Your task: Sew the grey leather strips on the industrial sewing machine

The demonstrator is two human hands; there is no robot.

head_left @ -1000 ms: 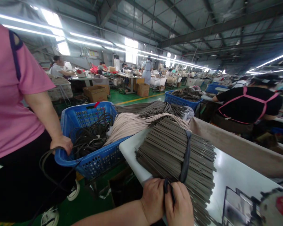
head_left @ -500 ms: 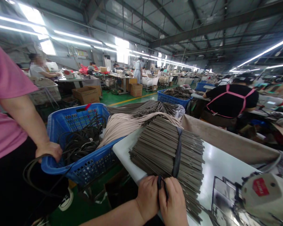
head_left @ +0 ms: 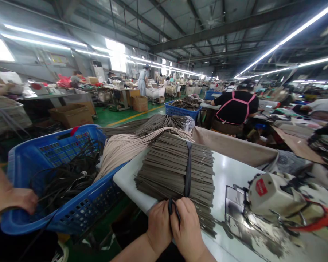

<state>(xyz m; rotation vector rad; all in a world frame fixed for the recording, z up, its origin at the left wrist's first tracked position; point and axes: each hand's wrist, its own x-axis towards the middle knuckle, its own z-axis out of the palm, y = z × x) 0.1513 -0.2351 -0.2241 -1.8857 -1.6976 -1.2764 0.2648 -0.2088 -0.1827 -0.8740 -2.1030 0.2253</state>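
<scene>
At the near edge of the white table, my left hand and my right hand are side by side, both closed. A short loop of black strip shows between them, gripped by the fingers of both. Just beyond my hands lies a wide layer of dark grey-brown strips, spread across the tabletop. A dark band crosses over the strips and runs down towards my hands. Whether the loop is the end of that band is hidden by my fingers.
A sewing machine stands on the white table to the right. Left of it, a blue basket holds dark strips, with beige strips over its side. A co-worker's hand grips the basket. Another person sits ahead, facing away.
The view has swung to the right, so the co-worker's pink shirt has left the picture and more of the sewing machine shows. Both my hands stay closed on the black strip.
</scene>
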